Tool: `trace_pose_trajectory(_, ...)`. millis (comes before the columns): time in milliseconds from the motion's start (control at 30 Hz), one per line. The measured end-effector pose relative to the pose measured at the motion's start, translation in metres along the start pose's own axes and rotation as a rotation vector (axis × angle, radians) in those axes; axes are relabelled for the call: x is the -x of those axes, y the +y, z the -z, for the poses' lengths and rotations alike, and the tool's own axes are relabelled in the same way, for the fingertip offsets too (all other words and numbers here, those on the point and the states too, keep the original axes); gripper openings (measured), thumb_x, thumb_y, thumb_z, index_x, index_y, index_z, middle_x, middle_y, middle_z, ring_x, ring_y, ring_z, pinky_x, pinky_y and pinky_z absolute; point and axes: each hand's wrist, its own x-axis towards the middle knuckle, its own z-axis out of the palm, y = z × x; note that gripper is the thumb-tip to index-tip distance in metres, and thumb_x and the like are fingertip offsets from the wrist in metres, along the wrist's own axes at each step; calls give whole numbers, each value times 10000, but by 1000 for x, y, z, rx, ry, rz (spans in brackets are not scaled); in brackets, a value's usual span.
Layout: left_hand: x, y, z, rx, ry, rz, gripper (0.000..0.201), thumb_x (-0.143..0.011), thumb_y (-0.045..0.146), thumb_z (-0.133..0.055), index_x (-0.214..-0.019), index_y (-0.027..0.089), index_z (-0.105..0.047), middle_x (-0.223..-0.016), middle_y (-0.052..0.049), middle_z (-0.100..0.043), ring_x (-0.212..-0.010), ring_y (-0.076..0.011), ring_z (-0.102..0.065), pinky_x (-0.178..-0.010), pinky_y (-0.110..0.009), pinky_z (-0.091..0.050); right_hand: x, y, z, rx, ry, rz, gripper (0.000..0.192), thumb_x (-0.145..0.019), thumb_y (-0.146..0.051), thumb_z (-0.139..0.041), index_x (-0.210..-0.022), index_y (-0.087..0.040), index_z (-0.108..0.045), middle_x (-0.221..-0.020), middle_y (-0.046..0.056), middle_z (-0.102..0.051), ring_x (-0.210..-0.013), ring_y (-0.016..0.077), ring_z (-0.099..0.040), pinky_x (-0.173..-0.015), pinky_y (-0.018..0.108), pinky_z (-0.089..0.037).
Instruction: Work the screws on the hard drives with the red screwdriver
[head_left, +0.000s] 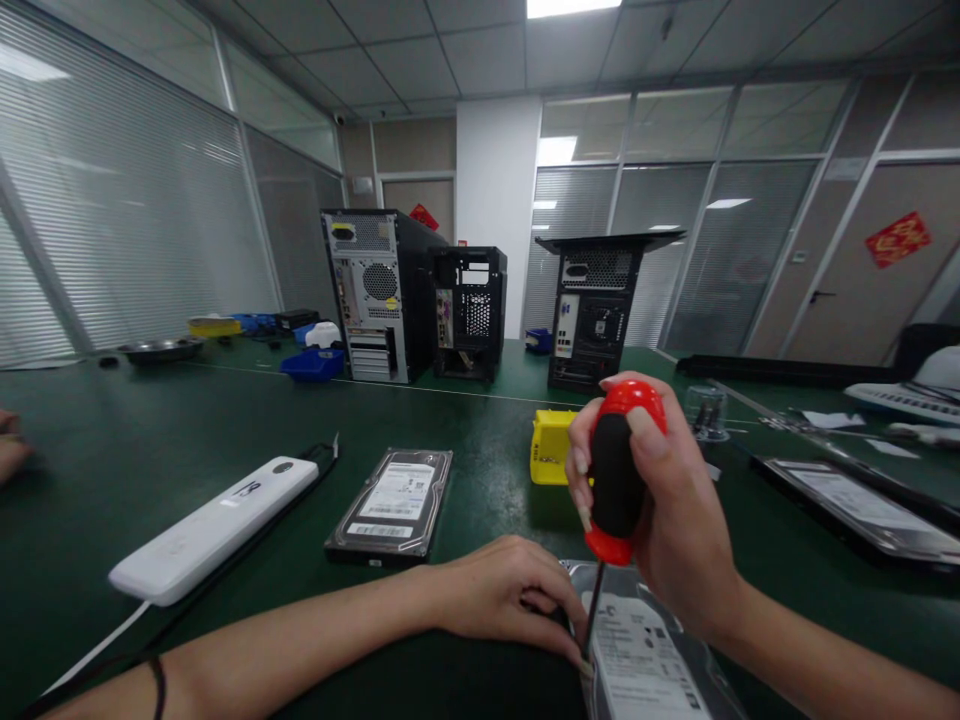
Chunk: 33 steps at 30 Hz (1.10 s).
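My right hand [675,510] grips a red and black screwdriver [619,470] held upright, its thin shaft pointing down onto the near left edge of a hard drive [645,650] lying on the green table [150,450]. My left hand [510,595] rests flat against the left edge of that drive, fingertips beside the screwdriver tip. A second hard drive [394,500] lies label up farther left, untouched.
A white power bank [214,530] with a black cable lies left. A yellow parts bin [551,447] sits behind the screwdriver. Three computer towers [379,295] stand at the back, with a blue bin [313,363]. A side panel [862,505] lies right. Another person's hand [11,445] shows at far left.
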Motion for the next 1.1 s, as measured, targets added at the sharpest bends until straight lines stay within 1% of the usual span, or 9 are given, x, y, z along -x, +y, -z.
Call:
trace_pose_trajectory(167,1,-1,0,60,0,18,133,-781,213,-671,-865,112,-692,-723,-23,-587,-639,-91,-489,-600,-188,-365,0,-4,-2,30,56,-55,392,-751,-507,-620,-895,-226,-387,-569,-67,-489,-400,70,-437,-368,174,-376)
trace_pose_trajectory(267,0,2,0,106,12,44,173,-771,278,-683,-838,119,-699,-707,-19,-578,-615,-84,-466,-577,-189,-352,1,-8,-5,-2,78,-90,374,-761,-533,-591,-811,-215,-400,-608,-54,-496,-385,58,-421,-344,173,-359)
trace_pose_trajectory(400,-1,3,1,148,9,47,190,-770,296,-686,-826,115,-699,-697,-10,-559,-596,-75,-437,-555,-189,-332,3,-10,-7,-85,78,-105,302,-815,-516,-519,-866,-218,-507,-668,-38,-522,-413,64,-453,-355,181,-380)
trace_pose_trajectory(567,0,0,-1,157,21,56,200,-765,300,-693,-832,112,-697,-655,15,-511,-554,-60,-388,-518,-192,-293,4,-11,-6,-160,7,-123,400,-859,-536,-397,-868,-187,-593,-643,-13,-521,-400,74,-468,-341,193,-373)
trace_pose_trajectory(700,1,-2,-3,212,30,81,296,-726,376,-714,-826,98,-690,-654,22,-499,-539,-56,-342,-495,-202,-260,3,-10,-5,-164,-5,-95,249,-840,-486,-495,-899,-244,-495,-641,-56,-512,-365,47,-422,-326,161,-321)
trace_pose_trajectory(767,1,-3,-3,249,12,102,318,-720,384,-717,-855,97,-686,-679,20,-515,-535,-54,-310,-489,-205,-244,2,-8,-5,-150,-21,-96,253,-813,-454,-563,-849,-238,-438,-649,-69,-504,-357,32,-407,-329,152,-313)
trace_pose_trajectory(867,1,-6,-3,289,-24,127,303,-728,360,-715,-871,96,-683,-679,22,-510,-538,-54,-304,-483,-206,-228,1,-7,-5,-142,-31,-121,298,-802,-463,-580,-793,-222,-404,-649,-70,-491,-345,22,-398,-324,150,-310)
trace_pose_trajectory(1033,1,-8,-2,339,-36,137,236,-718,295,-728,-849,104,-683,-617,51,-448,-514,-43,-277,-476,-196,-212,2,-10,-6,-144,-23,-96,296,-825,-512,-509,-876,-221,-526,-673,-43,-507,-395,49,-450,-339,167,-364)
trace_pose_trajectory(1100,1,-8,-2,355,-40,145,246,-715,296,-730,-856,101,-680,-636,46,-477,-520,-42,-276,-479,-193,-217,4,-10,-7,-144,-51,-94,352,-854,-531,-441,-891,-204,-568,-681,-24,-510,-423,59,-471,-362,179,-384)
